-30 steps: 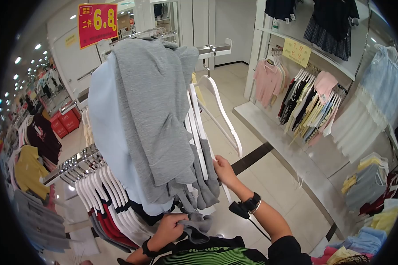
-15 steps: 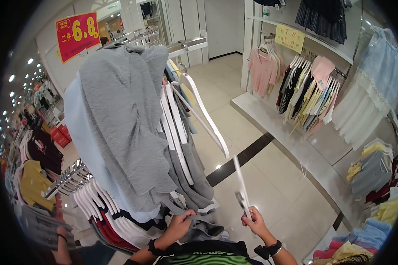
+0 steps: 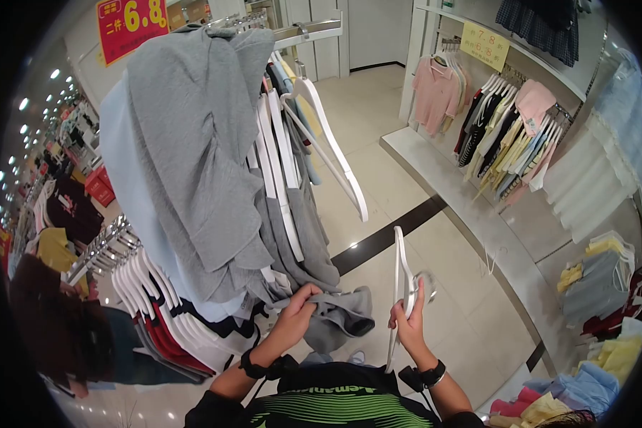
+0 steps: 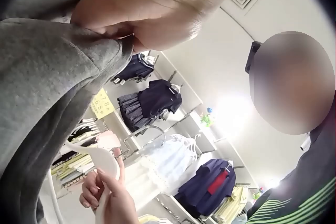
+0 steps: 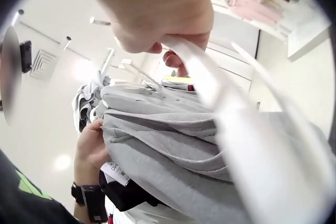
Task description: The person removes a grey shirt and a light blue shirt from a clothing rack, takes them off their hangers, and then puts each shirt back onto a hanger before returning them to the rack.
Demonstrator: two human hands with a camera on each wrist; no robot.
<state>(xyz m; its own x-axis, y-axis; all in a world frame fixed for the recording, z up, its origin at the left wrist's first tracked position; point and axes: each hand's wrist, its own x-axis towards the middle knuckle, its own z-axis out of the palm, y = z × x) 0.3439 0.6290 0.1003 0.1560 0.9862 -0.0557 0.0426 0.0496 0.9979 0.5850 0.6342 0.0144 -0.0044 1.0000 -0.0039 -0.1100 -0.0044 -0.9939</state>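
In the head view my left hand (image 3: 292, 322) grips the edge of a grey garment (image 3: 341, 315) low beside the rack. Its soft cloth fills the left of the left wrist view, folded under the fingers. My right hand (image 3: 409, 322) holds a white hanger (image 3: 398, 265) by its neck, apart from the cloth and to its right. The hanger's metal hook (image 4: 152, 129) shows in the left wrist view. A large grey garment (image 3: 192, 150) lies draped over the rack, with a light blue one (image 3: 121, 164) behind it. Grey clothes (image 3: 314, 250) hang right of the draped garment.
A bare white hanger (image 3: 328, 146) hangs from the rack's end arm (image 3: 314, 32). White hangers with clothes (image 3: 171, 321) fill a lower rail. Another person (image 3: 43, 314) stands at the left. Wall shelving with clothes (image 3: 506, 135) runs along the right, above a low ledge (image 3: 471, 192).
My right hand has moved from beside the rack down and right, bringing the white hanger with it and turning it upright. My left hand keeps the grey garment, now pulled slightly right. A person appeared at left.
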